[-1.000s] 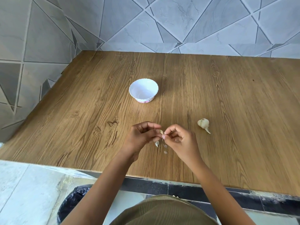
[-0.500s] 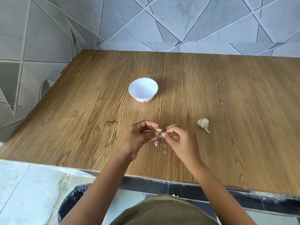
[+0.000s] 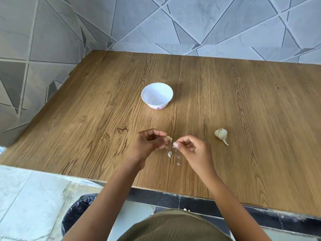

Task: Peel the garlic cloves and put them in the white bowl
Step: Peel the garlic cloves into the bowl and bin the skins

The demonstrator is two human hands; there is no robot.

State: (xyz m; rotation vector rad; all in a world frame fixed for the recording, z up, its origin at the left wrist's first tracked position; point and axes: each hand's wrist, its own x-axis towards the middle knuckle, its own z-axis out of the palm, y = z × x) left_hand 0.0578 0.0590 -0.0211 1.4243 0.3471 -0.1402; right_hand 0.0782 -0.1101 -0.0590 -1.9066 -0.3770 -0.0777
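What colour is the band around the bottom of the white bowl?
Pink, with small markings: the band on the white bowl, seen best in the head view.

No legible writing
The white bowl (image 3: 157,95) carries a pink band (image 3: 153,107) round its foot, and at the band's front sits a small dark mark (image 3: 158,108), too small to read.

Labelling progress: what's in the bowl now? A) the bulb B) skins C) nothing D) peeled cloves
C: the bowl shows only bare white inside. The one clove is pinched in the left hand, the right hand pinches skin, and the bulb lies on the table to the right.
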